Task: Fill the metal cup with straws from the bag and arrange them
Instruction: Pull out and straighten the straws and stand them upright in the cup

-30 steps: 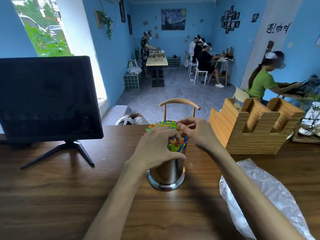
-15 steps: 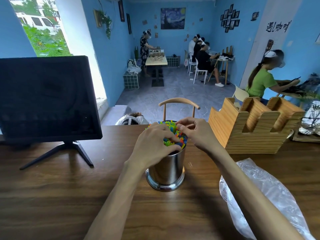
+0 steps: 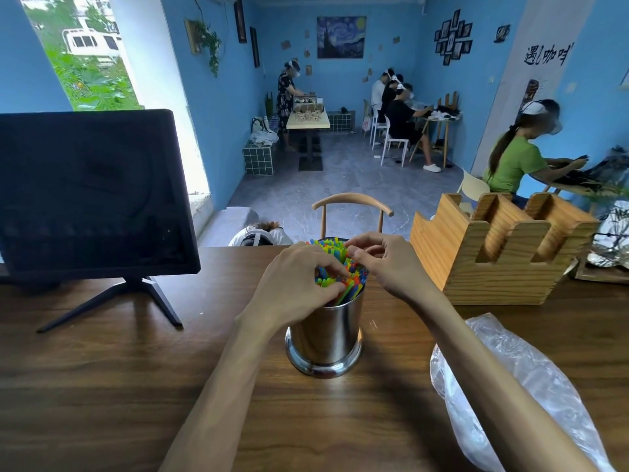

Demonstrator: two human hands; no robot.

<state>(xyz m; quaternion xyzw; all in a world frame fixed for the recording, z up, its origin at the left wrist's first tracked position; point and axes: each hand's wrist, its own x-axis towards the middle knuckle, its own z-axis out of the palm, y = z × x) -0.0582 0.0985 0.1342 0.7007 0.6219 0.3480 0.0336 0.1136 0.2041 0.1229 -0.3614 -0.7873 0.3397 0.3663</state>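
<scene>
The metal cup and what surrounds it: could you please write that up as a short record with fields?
cup: metal cup, upright on the wooden table
contents: coloured straws, tops above the rim
left hand: left hand, fingers curled among the straws
right hand: right hand, pinching straw tops
bag: plastic bag, flat on the table, right of the cup
behind: monitor on the left, wooden holder on the right

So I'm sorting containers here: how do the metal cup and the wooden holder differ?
The metal cup is round and shiny; the wooden holder is boxy with slotted walls. The cup is packed with colourful straws, while no contents show in the holder. Both hands work at the cup; the holder sits untouched. Both stand upright on the table.
</scene>
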